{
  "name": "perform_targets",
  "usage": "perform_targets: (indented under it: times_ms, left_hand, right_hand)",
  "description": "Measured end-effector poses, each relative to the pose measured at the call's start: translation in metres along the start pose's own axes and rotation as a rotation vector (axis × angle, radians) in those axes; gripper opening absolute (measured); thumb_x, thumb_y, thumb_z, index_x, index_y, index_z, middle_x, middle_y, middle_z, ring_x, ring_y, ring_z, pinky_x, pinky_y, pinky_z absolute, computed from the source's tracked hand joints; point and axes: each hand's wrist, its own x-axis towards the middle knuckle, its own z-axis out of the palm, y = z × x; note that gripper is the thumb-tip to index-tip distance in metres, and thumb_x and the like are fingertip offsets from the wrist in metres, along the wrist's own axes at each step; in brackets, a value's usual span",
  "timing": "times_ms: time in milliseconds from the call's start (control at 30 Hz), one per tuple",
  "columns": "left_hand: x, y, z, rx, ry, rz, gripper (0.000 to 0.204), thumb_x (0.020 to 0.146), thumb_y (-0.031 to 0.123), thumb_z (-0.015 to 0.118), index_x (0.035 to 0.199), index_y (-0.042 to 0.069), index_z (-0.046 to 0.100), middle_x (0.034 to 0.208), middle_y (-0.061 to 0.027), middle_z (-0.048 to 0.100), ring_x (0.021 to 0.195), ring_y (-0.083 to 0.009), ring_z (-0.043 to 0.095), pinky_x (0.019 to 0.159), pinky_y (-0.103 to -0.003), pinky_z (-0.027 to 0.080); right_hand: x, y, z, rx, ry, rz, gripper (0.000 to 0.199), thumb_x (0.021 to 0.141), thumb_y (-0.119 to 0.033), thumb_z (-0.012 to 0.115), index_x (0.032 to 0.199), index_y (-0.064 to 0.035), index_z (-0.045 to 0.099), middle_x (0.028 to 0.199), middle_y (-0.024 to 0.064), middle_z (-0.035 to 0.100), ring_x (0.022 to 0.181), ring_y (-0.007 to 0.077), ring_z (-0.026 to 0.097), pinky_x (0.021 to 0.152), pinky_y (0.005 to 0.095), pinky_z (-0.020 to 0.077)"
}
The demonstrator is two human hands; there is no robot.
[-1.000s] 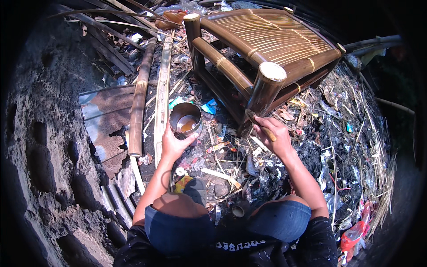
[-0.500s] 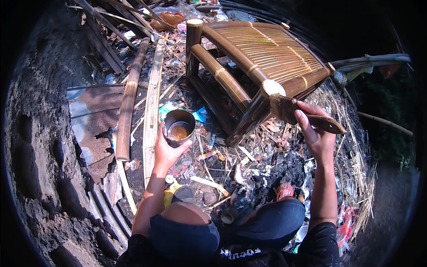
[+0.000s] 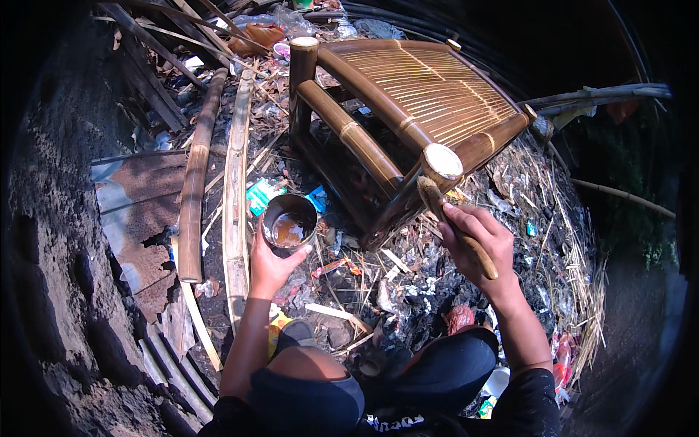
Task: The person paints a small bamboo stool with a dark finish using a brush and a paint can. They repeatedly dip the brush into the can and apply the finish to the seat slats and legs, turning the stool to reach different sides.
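Note:
My left hand (image 3: 271, 264) holds a small round tin (image 3: 288, 221) with brown liquid in it, just left of a bamboo bench. My right hand (image 3: 480, 242) grips a paintbrush (image 3: 453, 222) by its wooden handle. The bristle end rests against the cut top of the bench's near corner post (image 3: 441, 162). The bamboo bench (image 3: 415, 102) has a slatted seat and thick glossy brown poles, and stands tilted on littered ground. My knees, in dark trousers, show at the bottom of the view.
Long bamboo poles (image 3: 196, 167) and split strips (image 3: 236, 189) lie to the left beside a rusty corrugated sheet (image 3: 138, 211). Straw, scraps and plastic litter (image 3: 539, 211) cover the ground around the bench. Bare earth (image 3: 51, 277) rises at the left.
My right hand swung out to the right with the brush, then came back so the bristles meet the corner post top. My left hand has kept holding the tin throughout.

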Motion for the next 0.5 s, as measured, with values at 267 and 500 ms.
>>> perform_targets:
  times_ms: [267,500]
  left_hand:
    - [-0.008,0.003,-0.008,0.049,0.075,-0.025,0.11,0.065,0.023,0.098,0.155,0.001,0.039,0.138,-0.0231,0.062,0.127,-0.0348,0.063,0.109,-0.045,0.051]
    - [-0.009,0.015,-0.014,-0.059,0.086,-0.083,0.107,0.067,0.024,0.098,0.155,0.001,0.041,0.138,-0.0219,0.064,0.126,-0.0334,0.065,0.108,-0.044,0.052]
  right_hand:
    - [0.058,-0.023,0.027,-0.181,-0.14,0.053,0.02,0.091,-0.016,0.08,0.108,-0.0059,0.076,0.094,0.0167,0.074,0.08,0.0336,0.077,0.069,0.0404,0.0621]
    - [0.042,0.014,0.094,-0.107,-0.418,0.074,0.017,0.091,-0.017,0.073,0.098,-0.0013,0.07,0.084,0.0228,0.069,0.074,0.0445,0.07,0.067,0.0515,0.0587]
